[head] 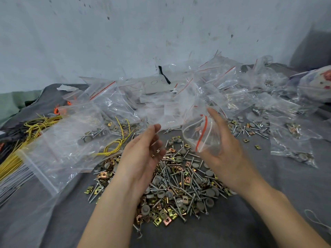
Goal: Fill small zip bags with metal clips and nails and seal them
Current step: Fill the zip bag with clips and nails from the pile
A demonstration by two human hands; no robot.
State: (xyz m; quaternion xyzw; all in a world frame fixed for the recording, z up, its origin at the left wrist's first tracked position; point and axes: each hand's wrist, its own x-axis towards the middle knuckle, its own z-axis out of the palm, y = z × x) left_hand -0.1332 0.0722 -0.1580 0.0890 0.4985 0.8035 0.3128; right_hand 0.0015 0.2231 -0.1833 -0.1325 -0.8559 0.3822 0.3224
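A loose heap of nails, square metal clips and grey round caps [180,183] lies on the dark grey cloth in front of me. My right hand [222,149] holds a small clear zip bag [200,135] with a red seal line, its mouth spread open toward the left, above the heap. My left hand [143,151] hovers palm up beside the bag, fingers relaxed and slightly cupped; I cannot tell whether small parts lie in the palm. The two hands are a short gap apart.
Several filled and empty zip bags [223,90] pile up behind the heap. A large clear bag [59,145] lies at left, with yellow wire ties [114,145] and a bundle of yellow wires [12,163] beside it. A pale wall rises behind.
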